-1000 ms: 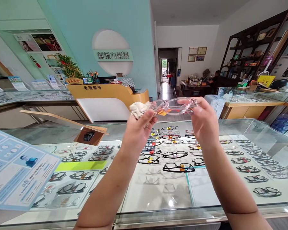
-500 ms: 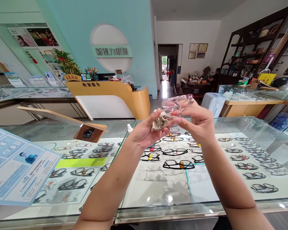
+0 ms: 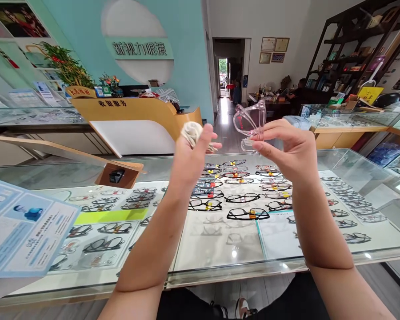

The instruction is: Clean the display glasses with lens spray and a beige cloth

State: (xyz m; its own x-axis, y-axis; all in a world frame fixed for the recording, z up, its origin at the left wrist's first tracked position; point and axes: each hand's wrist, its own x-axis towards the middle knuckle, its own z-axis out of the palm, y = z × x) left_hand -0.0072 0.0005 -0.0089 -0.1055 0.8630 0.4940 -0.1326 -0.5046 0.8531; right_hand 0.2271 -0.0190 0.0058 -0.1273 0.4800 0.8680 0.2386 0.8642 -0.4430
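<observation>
The clear, pink-tinted plastic eyeglasses (image 3: 250,119) are positioned above the counter, tilted, in the grip of the right hand (image 3: 288,149). The right thumb and fingers are closed in a pinch on the frame. The left hand (image 3: 191,162) is partly curled and retains a crumpled cream cloth (image 3: 190,132); it is apart from the eyeglasses. Below both hands is the glass-topped display counter (image 3: 216,262), containing rows of spectacles, including a black-framed pair (image 3: 248,214) with an orange tag.
</observation>
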